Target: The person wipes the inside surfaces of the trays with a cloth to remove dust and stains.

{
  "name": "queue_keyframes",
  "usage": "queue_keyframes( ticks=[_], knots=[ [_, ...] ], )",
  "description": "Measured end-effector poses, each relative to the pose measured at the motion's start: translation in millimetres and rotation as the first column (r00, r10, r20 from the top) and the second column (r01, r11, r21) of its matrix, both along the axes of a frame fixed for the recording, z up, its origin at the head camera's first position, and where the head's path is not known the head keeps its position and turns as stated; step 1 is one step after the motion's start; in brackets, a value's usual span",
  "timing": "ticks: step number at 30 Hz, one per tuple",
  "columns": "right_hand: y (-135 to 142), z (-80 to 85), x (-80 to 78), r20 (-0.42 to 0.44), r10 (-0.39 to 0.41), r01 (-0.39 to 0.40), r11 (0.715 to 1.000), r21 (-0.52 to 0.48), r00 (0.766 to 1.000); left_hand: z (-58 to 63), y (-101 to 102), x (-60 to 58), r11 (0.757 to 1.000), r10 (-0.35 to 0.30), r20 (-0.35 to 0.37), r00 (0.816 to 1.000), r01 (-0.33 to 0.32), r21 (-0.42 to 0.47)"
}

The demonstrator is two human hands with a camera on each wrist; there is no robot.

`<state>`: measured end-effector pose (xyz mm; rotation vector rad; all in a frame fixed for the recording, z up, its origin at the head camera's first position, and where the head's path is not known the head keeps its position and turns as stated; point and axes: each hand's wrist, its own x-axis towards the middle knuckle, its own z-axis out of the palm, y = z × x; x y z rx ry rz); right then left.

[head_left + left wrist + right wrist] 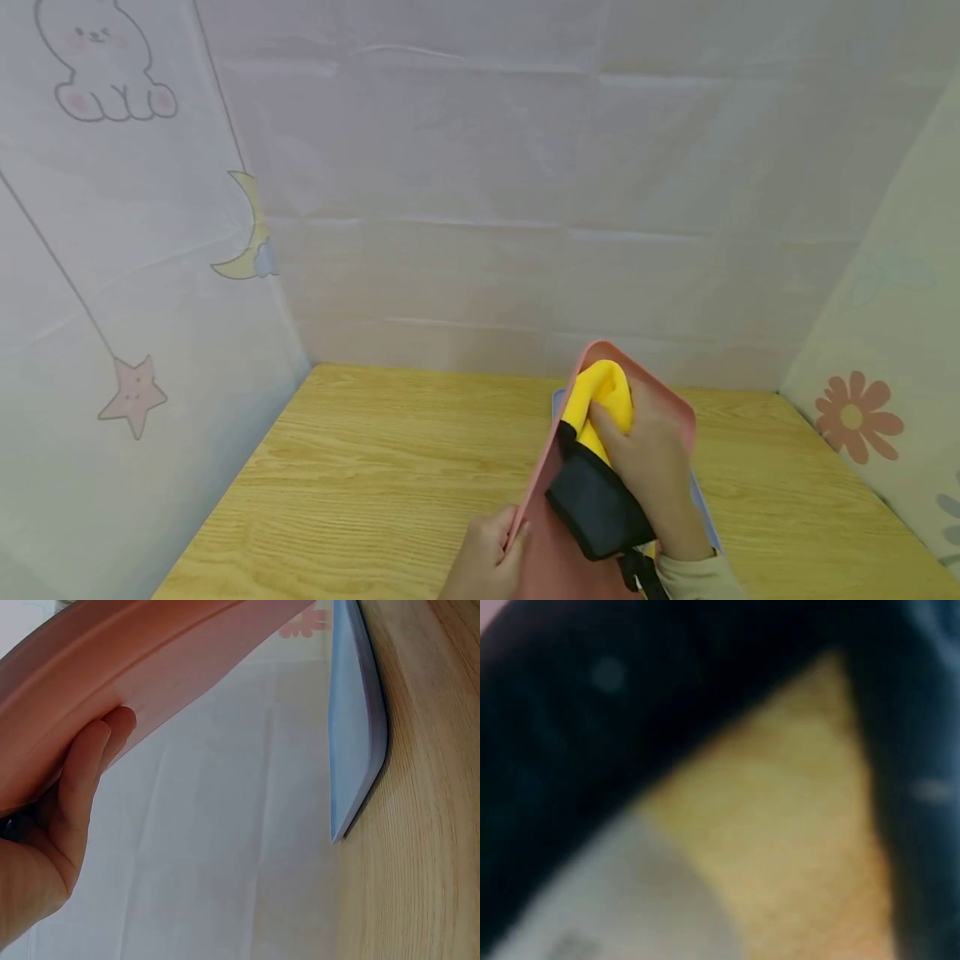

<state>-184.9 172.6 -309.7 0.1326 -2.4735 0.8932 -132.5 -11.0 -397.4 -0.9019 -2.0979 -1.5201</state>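
Observation:
A pink tray is raised and tilted above the table, its left rim gripped by my left hand. In the left wrist view, the fingers of that hand lie along the underside of the pink tray. Over the tray's inner face, my right hand grips a yellow-and-black fabric item by its bunched yellow part. A dark panel and a black strap hang below that hand. Exactly what kind of item it is, I cannot tell. The right wrist view is blurred, with dark material close to the lens.
Behind the pink tray, a blue tray lies on the wooden table, mostly hidden in the head view. Pale printed sheets hang along the back and both sides of the table.

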Motion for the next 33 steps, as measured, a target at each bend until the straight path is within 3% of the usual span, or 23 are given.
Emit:
queue_keyframes(
  ticks=[5,22,29,33],
  knots=[
    [-3.6,3.0,1.9,-0.021,-0.006,0.007,1.000,0.019,1.000,1.4,-0.5,1.5,1.000,-0.010,0.078,0.997,0.010,-0.006],
    [3.8,-3.9,-2.2,-0.004,-0.024,0.024,0.998,0.056,1.000,6.3,-6.6,2.5,0.999,-0.032,0.158,0.987,0.029,0.024],
    [11.6,-10.0,-5.9,0.059,-0.065,0.058,0.993,0.106,0.996,8.5,-8.7,2.7,0.994,0.002,0.076,0.997,-0.010,0.110],
    [17.0,-14.3,-9.1,0.100,-0.082,0.070,0.990,0.119,0.992,8.0,-11.6,2.9,0.991,0.022,0.107,0.994,-0.036,0.130]
  ],
)
